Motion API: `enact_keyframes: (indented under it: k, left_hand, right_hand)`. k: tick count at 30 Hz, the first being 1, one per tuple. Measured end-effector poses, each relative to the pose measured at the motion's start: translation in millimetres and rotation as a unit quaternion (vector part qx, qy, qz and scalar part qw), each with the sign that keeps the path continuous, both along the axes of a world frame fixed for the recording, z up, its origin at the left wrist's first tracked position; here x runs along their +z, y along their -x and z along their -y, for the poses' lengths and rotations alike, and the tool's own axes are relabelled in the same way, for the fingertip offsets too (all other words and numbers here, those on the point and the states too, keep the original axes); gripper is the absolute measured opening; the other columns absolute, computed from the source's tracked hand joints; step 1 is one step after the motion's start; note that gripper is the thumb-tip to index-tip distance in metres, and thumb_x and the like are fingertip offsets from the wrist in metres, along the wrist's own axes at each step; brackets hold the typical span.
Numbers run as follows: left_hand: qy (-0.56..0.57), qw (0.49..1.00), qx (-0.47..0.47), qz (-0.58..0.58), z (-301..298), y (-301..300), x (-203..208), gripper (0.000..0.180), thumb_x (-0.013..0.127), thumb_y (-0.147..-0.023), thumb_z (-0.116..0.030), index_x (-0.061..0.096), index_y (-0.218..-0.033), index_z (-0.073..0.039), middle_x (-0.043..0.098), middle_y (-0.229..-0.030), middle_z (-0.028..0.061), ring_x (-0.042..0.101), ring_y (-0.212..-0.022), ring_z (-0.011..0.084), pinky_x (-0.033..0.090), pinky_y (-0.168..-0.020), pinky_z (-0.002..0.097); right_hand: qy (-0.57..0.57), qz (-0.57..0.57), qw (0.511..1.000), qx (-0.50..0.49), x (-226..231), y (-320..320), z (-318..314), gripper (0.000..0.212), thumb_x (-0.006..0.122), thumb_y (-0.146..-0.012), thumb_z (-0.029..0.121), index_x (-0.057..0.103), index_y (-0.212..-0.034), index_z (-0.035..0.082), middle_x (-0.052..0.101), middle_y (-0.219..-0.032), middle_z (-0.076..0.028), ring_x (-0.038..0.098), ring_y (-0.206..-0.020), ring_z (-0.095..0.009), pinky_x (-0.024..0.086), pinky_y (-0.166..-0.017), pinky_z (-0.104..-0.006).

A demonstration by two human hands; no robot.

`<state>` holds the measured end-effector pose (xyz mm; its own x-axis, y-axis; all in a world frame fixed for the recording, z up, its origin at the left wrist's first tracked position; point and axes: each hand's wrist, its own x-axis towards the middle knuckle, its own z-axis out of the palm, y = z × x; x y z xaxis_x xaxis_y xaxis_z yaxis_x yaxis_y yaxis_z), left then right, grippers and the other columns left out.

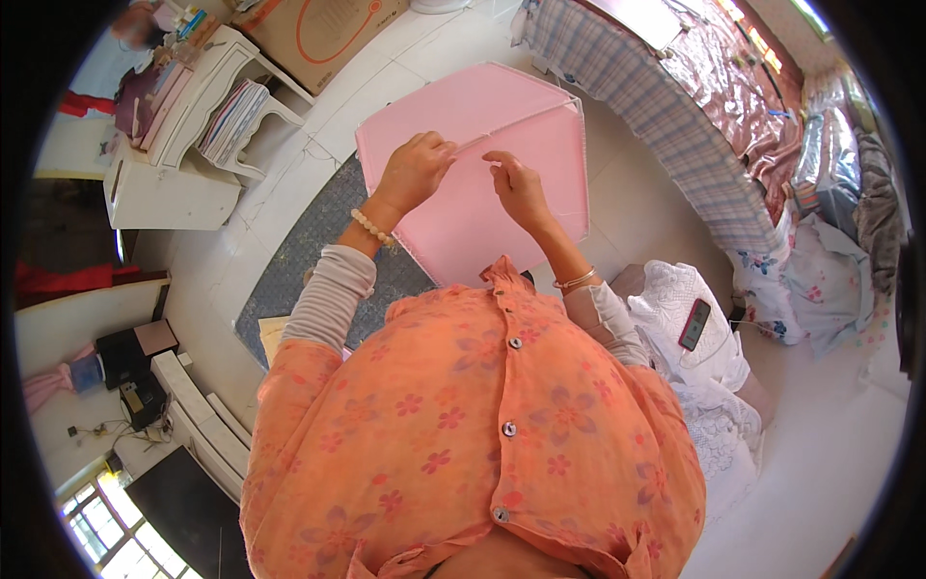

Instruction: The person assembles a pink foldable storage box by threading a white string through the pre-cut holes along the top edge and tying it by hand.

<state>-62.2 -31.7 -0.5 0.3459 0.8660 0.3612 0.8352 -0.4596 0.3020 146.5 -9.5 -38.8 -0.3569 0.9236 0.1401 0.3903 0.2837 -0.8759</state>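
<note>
A large pink panel [521, 174], with a pale raised seam running toward its far right corner, lies in front of me. Over its middle, my left hand [417, 172] is closed, thumb and fingers pinched together near the seam's end. Whatever thin thing sits in that pinch is too small to name. My right hand [521, 193] hovers a short way to the right, fingers curled and the index bent toward the thumb. Anything between those fingertips cannot be made out. A beaded bracelet [370, 230] circles my left wrist, and a bangle [576, 278] my right.
Under the panel's left side is a dark grey mat [280, 280]. A white cabinet [207, 96] and a cardboard box [318, 39] stand far left. To the right is a bed or table with a plaid cover [656, 125]. A small device [694, 323] rests on white lace cloth [675, 289].
</note>
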Motion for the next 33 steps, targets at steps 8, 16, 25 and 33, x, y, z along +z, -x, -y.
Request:
enact_keyframes:
  k: [8, 16, 25, 33]
  left_hand:
    - [-0.011, 1.000, 0.002, -0.002, -4.3, -7.7, -3.2, 0.018, 0.064, -0.085, -0.013, 0.066, -0.101, -0.004, 0.060, -0.089, 0.0085, 0.059, -0.085, 0.0271, 0.050, -0.075, 0.0370]
    - [-0.016, 1.000, 0.005, -0.010, -5.8, -7.9, -3.2, 0.018, 0.064, -0.086, -0.013, 0.066, -0.101, -0.003, 0.059, -0.087, 0.0085, 0.059, -0.084, 0.0261, 0.050, -0.074, 0.0366]
    - [-0.008, 1.000, 0.000, -0.008, -6.6, -6.5, -2.2, 0.018, 0.064, -0.085, -0.012, 0.066, -0.101, -0.003, 0.059, -0.087, 0.0090, 0.059, -0.084, 0.0268, 0.050, -0.074, 0.0368]
    - [0.001, 1.000, 0.001, -0.006, -6.8, -5.1, -1.7, 0.020, 0.064, -0.084, -0.011, 0.065, -0.102, -0.003, 0.059, -0.088, 0.0091, 0.059, -0.085, 0.0272, 0.050, -0.075, 0.0369]
  right_hand:
    - [-0.039, -0.014, 0.999, -0.017, -5.7, 0.9, -3.1, 0.020, 0.052, -0.090, 0.004, 0.063, -0.107, 0.003, 0.066, -0.082, -0.018, 0.065, -0.069, -0.031, 0.050, -0.067, -0.0369]
    - [0.050, 0.005, 0.998, -0.027, -2.5, 0.7, -4.8, 0.022, 0.053, -0.089, 0.002, 0.064, -0.108, 0.002, 0.068, -0.086, -0.019, 0.065, -0.069, -0.031, 0.051, -0.068, -0.0353]
    - [-0.032, 0.053, 0.998, 0.015, 7.5, -11.0, -13.7, 0.024, 0.052, -0.089, 0.004, 0.064, -0.110, 0.004, 0.067, -0.092, -0.021, 0.065, -0.083, -0.038, 0.052, -0.073, -0.0426]
    - [-0.059, 0.034, 0.997, 0.018, 4.6, -9.2, -15.9, 0.024, 0.052, -0.089, 0.004, 0.064, -0.109, 0.004, 0.067, -0.091, -0.021, 0.065, -0.082, -0.039, 0.052, -0.073, -0.0435]
